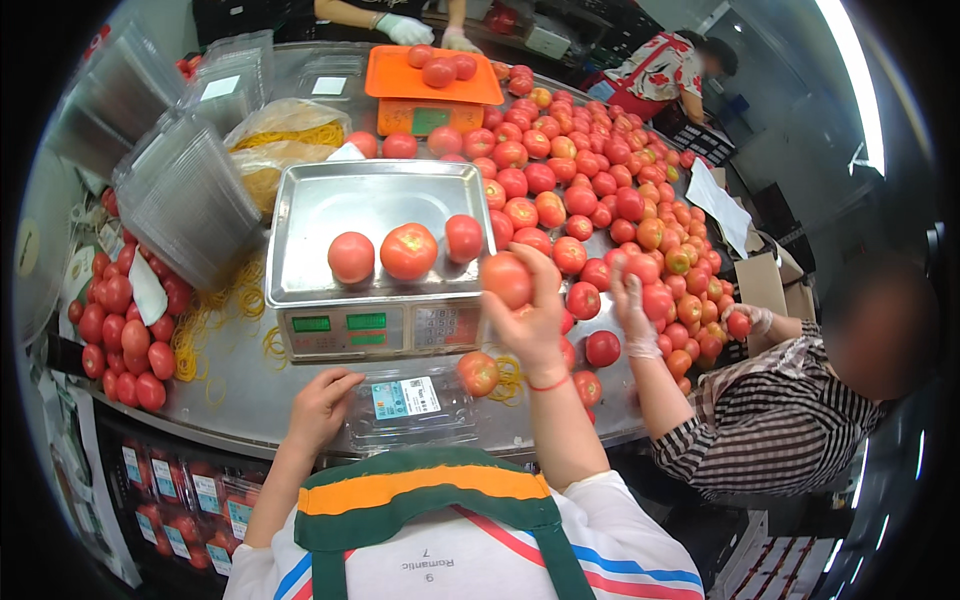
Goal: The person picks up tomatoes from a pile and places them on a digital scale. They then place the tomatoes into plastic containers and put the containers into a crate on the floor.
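Note:
My right hand [534,322] has a red tomato [507,279] between thumb and fingers, just off the right edge of the scale's steel pan. Three tomatoes sit on the pan [352,195] of the digital scale [375,330], whose green displays are lit. At the near table edge lies a clear plastic clamshell box [412,431] with a printed label. My left hand [322,405] is at the box's upper left corner, fingers partly curled; whether it grips the rim cannot be made out. One tomato [478,373] rests at the box's right end.
Loose tomatoes [585,199] cover the table's right side. Left stand stacked clear boxes [187,202], rubber bands [191,345] and more tomatoes [124,330]. An orange scale [431,116] is opposite. At right, a co-worker's gloved hands [634,307] reach among tomatoes. Packed boxes [180,510] fill a crate below.

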`<state>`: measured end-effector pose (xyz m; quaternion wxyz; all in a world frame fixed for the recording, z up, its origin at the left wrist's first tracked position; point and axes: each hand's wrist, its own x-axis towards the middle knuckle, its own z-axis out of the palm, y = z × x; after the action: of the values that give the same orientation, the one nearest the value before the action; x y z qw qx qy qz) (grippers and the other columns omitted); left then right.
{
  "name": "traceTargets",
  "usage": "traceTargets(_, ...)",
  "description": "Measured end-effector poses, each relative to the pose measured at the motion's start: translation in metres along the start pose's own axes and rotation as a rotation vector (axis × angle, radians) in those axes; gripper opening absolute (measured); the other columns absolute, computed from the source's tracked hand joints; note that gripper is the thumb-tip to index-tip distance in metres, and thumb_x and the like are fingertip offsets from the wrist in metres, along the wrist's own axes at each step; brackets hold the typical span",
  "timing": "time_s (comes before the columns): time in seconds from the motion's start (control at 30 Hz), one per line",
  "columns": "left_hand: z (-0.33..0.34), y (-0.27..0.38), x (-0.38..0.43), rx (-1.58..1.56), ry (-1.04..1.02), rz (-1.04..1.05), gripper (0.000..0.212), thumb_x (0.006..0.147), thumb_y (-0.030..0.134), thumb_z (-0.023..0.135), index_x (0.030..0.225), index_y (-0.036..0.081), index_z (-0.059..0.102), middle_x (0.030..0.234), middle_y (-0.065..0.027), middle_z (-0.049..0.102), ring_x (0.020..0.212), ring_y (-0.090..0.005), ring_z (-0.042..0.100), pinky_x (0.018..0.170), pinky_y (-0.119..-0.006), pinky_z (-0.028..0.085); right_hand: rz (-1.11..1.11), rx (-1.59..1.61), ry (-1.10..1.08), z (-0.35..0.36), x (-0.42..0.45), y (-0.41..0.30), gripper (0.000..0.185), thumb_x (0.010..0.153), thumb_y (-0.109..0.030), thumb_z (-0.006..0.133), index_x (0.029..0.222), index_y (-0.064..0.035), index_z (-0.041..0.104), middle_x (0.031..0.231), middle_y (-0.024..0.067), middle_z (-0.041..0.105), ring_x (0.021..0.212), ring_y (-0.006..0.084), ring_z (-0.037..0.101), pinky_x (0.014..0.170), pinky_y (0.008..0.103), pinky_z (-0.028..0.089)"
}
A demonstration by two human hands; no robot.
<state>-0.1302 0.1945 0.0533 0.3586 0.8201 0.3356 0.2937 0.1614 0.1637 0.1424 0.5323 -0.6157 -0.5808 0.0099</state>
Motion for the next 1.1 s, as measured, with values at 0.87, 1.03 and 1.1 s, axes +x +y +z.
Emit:
traceTargets(0.87,-0.030,-0.008,0.140,-0.128,0.140,0.001,0.055,0.070,0.020,0.067,0.121,0.007,0.051,0.121,-0.0153,0.048,0.115,-0.0303,0.042,0.098,-0.038,0.035,-0.216,-0.496,-0.307,0.051,0.090,0.062,0.053,0.065,-0.007,0.067,0.116,-0.0073,0.052,0.129,0.0171,0.041,0.116,0.0353,0.042,0.096,0.0400,0.038)
traceTargets(1.03,-0.034,-0.004,0.176,0.190,-0.141,0.011,0.064,0.064,0.015,0.072,0.122,0.007,0.047,0.111,-0.0143,0.054,0.104,-0.0283,0.051,0.092,-0.033,0.041,-0.046,-0.642,-0.508,0.071,0.104,0.092,0.042,0.065,-0.010,0.066,0.106,-0.0050,0.056,0.116,0.0173,0.050,0.103,0.0321,0.050,0.089,0.0379,0.043)
traceTargets(1.1,-0.039,0.000,0.177,-0.517,-0.025,-0.343,0.059,0.069,0.015,0.070,0.122,0.007,0.047,0.106,-0.0124,0.053,0.096,-0.0254,0.056,0.084,-0.034,0.047,0.198,-0.178,-0.162,0.064,0.093,0.089,0.028,0.069,-0.014,0.064,0.095,-0.0036,0.058,0.099,0.0156,0.058,0.094,0.0276,0.056,0.077,0.0384,0.046)
